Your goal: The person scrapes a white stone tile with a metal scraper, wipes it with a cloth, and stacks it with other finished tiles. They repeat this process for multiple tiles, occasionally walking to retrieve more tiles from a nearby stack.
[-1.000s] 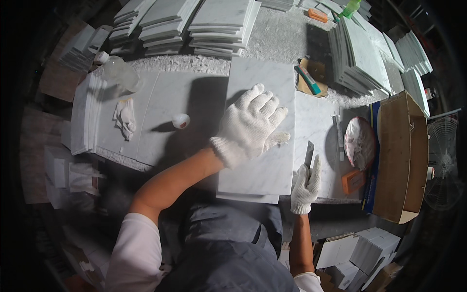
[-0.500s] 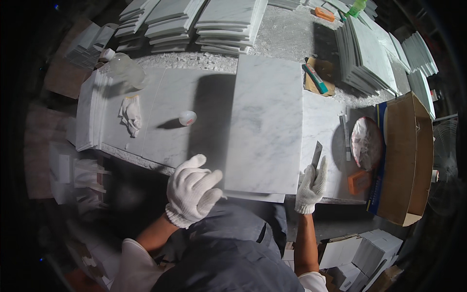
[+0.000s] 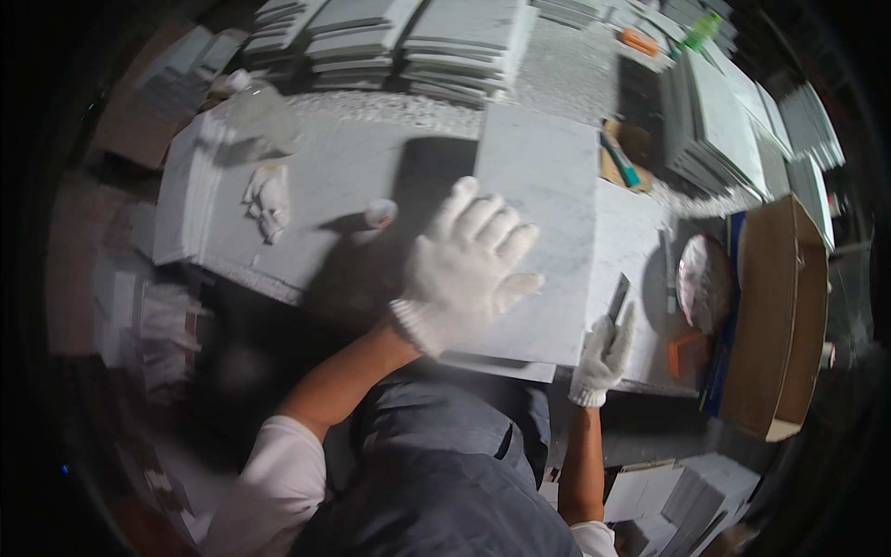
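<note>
A rectangular white marble tile (image 3: 552, 223) with grey veining lies before me, its near end toward my lap. My left hand (image 3: 469, 265), in a white knit glove, is over the tile's left part with fingers spread and nothing in it. Whether the palm touches the stone I cannot tell. Beside the tile's near right corner is my right hand (image 3: 603, 357), gloved too and closed on a flat metal scraper blade (image 3: 620, 295) that points away from me. Under the tile's near edge another pale slab (image 3: 501, 368) sticks out.
Left of the tile are a small white cup (image 3: 380, 213), a crumpled glove (image 3: 269, 204) and a cloudy plastic jug (image 3: 260, 116). Stacked tiles (image 3: 464, 46) stand at the back. On the right are an orange block (image 3: 687, 355), a plastic-wrapped bundle (image 3: 703, 283) and a cardboard box (image 3: 775, 311).
My left hand has swung up and right from beside the tile to over it, fingers spreading. My right hand still holds the scraper blade. The whole view has shifted slightly.
</note>
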A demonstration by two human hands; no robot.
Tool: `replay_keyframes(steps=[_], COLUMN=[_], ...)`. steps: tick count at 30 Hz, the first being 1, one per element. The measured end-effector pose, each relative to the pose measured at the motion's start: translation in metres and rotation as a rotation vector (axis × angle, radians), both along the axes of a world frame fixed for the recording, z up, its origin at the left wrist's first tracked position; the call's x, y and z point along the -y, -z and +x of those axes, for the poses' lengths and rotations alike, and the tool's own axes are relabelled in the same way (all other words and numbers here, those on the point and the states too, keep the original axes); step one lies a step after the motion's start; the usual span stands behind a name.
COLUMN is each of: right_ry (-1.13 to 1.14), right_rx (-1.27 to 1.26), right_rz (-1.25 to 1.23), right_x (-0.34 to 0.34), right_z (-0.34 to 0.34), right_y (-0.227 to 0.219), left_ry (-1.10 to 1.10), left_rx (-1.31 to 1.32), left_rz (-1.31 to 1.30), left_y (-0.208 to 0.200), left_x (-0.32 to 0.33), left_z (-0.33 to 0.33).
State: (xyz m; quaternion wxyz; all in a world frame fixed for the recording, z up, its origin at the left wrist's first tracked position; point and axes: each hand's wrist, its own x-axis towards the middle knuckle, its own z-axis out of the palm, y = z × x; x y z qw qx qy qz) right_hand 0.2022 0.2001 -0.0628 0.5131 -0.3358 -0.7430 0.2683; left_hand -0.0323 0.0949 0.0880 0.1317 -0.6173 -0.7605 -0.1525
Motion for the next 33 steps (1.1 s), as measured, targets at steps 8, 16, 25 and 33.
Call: replay_keyframes(steps=[8, 16, 25, 33], right_ry=[0.066, 0.110, 0.113, 0.119], right_rx=[0.058, 0.072, 0.146, 0.102], right_rz=[-0.154, -0.215, 0.087, -0.162], right_x=[0.000, 0.004, -0.006, 0.000], right_z=[0.009, 0.012, 0.004, 0.005], right_y=[0.012, 0.007, 0.005, 0.006], left_ry=[-0.023, -0.361, -0.516, -0.219], left_rx=[0.010, 0.085, 0.171, 0.297], left_rz=[0.047, 0.178, 0.239, 0.146], left_y=[-0.013, 0.005, 0.044, 0.062], left_x=[0.042, 0.146, 0.179, 0.128], left_z=[0.010, -0.039, -0.043, 0.008])
